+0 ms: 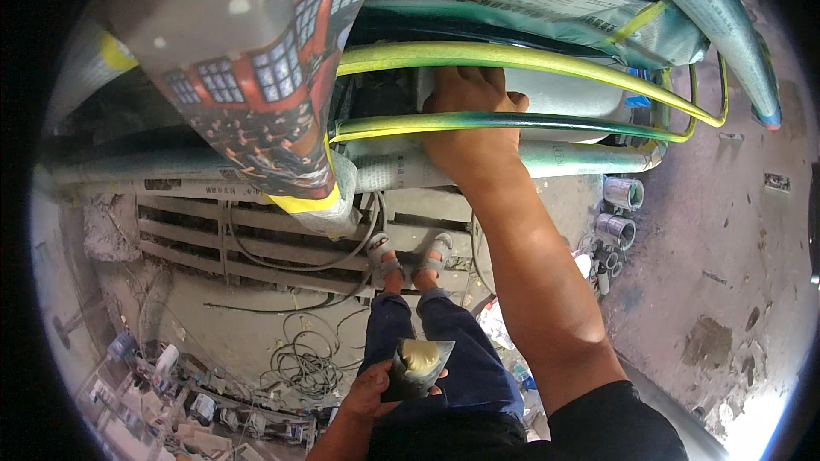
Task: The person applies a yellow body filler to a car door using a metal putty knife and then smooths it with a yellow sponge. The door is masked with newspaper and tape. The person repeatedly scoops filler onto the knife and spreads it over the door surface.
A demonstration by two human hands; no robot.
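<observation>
Head view, left hand: a flat dark plate (408,391) is being gripped by the left hand (370,390) from its left edge, with fingertips being shown at its right side.
Paste on the plate: a cream-yellow lump of paste (419,358) is being carried on the upper face, up and to the right of the left hand.
Right hand: the right hand (468,101) is being held among the bars, well apart from the plate, beside a pale grey panel (571,94); its fingers are being bent, their tips hidden, so whether anything is being pinched cannot be told.
Bars: the wrist is being crossed by the lower yellow-green bar (589,122), the upper yellow-green bar (530,58) being seen just beyond the knuckles.
Floor: coiled cable (306,367) is being seen left of the legs.
</observation>
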